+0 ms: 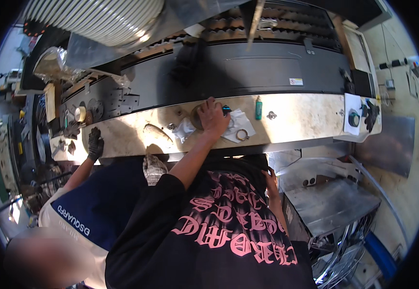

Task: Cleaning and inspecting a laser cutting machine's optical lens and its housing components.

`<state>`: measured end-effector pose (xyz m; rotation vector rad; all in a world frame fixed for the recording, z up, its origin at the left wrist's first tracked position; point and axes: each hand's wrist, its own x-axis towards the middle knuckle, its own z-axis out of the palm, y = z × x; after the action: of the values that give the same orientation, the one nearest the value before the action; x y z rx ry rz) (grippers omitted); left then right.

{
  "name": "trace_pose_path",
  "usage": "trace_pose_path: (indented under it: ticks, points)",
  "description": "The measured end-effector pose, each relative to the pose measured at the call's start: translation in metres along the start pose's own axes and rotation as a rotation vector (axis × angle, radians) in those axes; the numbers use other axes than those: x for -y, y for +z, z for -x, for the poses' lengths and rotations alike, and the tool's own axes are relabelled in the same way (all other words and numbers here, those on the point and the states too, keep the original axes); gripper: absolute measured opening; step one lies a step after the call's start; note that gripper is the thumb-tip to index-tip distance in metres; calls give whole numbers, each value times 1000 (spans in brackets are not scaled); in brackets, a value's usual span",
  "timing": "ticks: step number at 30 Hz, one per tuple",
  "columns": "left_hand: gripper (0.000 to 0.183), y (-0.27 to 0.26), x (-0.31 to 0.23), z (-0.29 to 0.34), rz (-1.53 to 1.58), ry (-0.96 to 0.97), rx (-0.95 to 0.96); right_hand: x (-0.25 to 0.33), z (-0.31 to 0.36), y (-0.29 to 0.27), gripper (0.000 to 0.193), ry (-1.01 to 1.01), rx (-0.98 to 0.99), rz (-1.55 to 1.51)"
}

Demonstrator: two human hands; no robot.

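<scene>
My left hand reaches over the pale workbench, its fingers bent over a round brownish disc. Most of that disc is hidden under the hand. Beside the thumb lies a small dark thing with a teal face. A crumpled white sheet spreads to the right, and a brass-coloured ring rests on its near edge. Down by my waist, my right hand lies against my black clothing with its fingers stretched out. It appears to hold nothing.
A co-worker stands close on my left, one gloved hand on the bench, the other glove at its edge. A green bottle stands right of the sheet. Farther right are a tape roll and black gloves. Dark machinery runs behind.
</scene>
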<state>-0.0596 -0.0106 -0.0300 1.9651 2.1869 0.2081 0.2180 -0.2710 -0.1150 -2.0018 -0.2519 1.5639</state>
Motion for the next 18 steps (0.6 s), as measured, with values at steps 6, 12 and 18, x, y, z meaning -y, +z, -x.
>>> trace_pose_path:
  ticks: [6,12,18]
  points:
    - [46,-22,7,9,225,14,-130,-3,-9,-5,43,-41,-7,98]
    - [40,-31,101,46,532,-462,-64,29,13,-12,28,-185,-204,636]
    - [44,-19,148,92,132,-131,25,68,64,-3,29,-331,-205,724]
